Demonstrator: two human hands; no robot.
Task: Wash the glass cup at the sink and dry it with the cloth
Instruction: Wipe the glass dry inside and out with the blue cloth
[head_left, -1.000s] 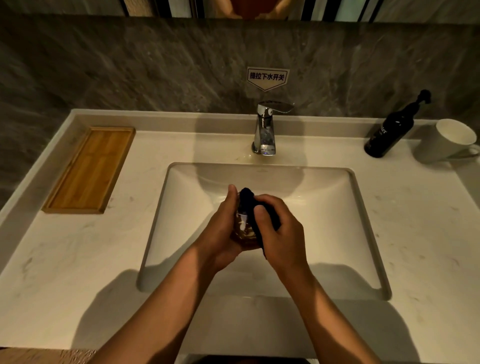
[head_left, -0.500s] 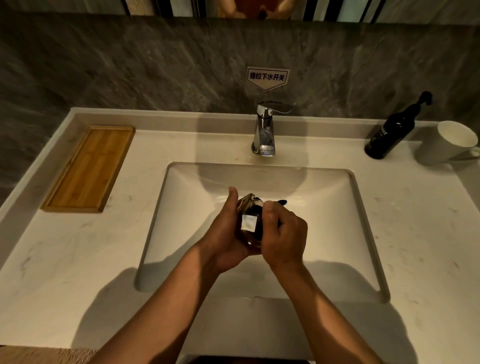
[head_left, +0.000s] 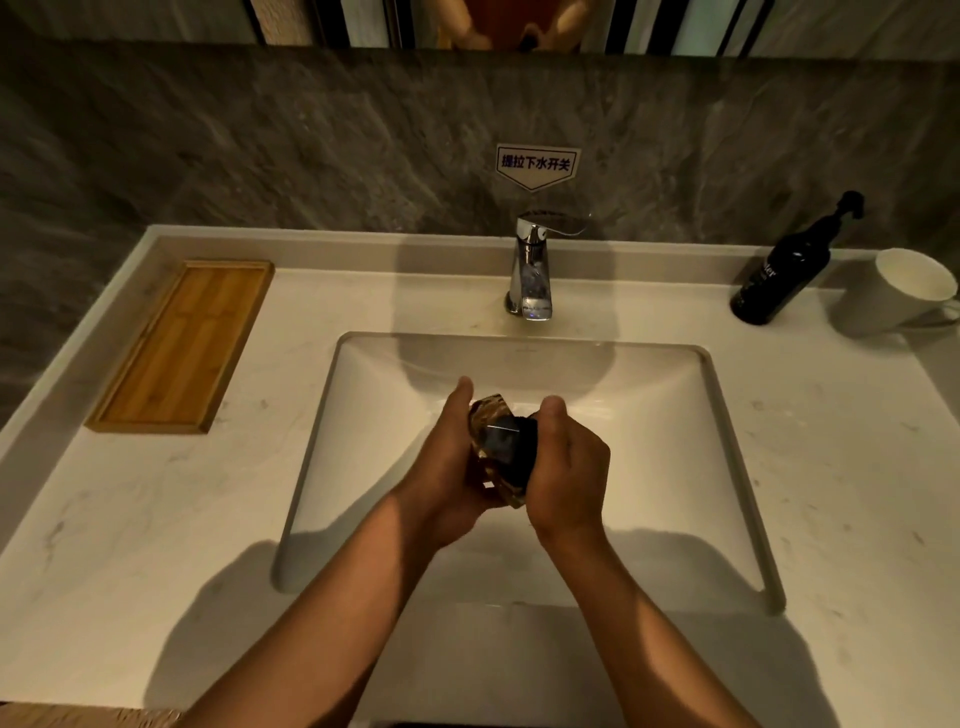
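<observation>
The left hand was curled around the glass cup, thumb raised along the cup's left side, fingers hidden beneath it. The right hand was closed over a dark cloth, pressing it against the cup's right side, with the thumb pointing up. Only a small portion of the cloth showed between the two hands. The cup lay tilted between the palms, its faceted glass wall visible near the top and again near the wrists. Both hands held the cup above the basin of the sink, roughly over its middle, clear of the basin floor.

Behind the basin, the chrome faucet stood on the counter, its lever pointing right. No water stream was visible at the spout. A white label with blue characters was fixed to the grey stone wall above the faucet. On the counter's left side lay a wooden tray. At the far right stood a black pump bottle, with a white mug just beside it.
</observation>
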